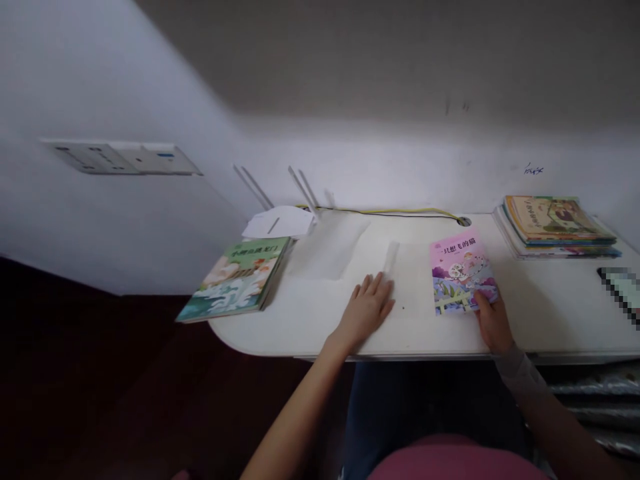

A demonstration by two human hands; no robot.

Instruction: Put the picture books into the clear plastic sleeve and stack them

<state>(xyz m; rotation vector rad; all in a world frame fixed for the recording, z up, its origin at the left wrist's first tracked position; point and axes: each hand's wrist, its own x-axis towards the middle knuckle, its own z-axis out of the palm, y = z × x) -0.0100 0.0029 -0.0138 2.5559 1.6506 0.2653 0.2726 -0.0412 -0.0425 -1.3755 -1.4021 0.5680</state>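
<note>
A pink picture book (457,267), with a cat and flowers on its cover, is in my right hand (493,323). The thumb lies over its lower right corner, and the fingers are behind it. My left hand (367,307) rests on the white desk with its fingers spread. Its fingertips touch the lower end of a see-through plastic strip (391,257), which looks like the edge of a clear film lying on the desk. Left of that hand lies a translucent plastic sheet (327,250).
Green picture books (240,277) overhang the desk's left edge. Behind them stands a white router (277,222) with upright antennas. A yellow cable (400,211) runs to a desk hole (464,221). At the right are a book stack (555,223) and a partly blurred phone-like object (623,290).
</note>
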